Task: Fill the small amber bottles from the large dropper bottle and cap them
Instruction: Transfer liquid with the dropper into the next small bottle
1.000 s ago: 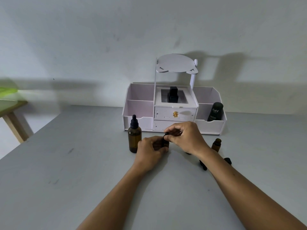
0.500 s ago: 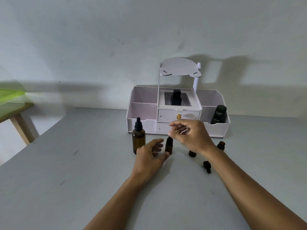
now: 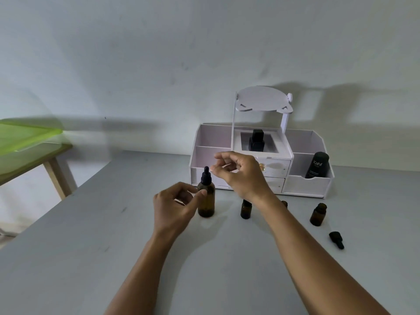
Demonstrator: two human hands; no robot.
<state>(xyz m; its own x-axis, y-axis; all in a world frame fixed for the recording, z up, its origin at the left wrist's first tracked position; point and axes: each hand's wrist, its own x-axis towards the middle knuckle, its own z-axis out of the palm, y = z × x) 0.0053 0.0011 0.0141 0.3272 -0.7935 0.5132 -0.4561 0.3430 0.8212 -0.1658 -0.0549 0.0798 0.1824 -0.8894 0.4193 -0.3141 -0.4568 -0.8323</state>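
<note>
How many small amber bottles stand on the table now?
3: one capped beside the large dropper bottle, one mostly hidden behind the right wrist, and one open farthest right. Others may be hidden.

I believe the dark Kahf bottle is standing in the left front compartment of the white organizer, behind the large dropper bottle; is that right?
Not quite. The head view shows the dark Kahf bottle in the right front compartment of the white organizer, well away from the large dropper bottle, which stands on the table in front of the organizer's left side.
</note>
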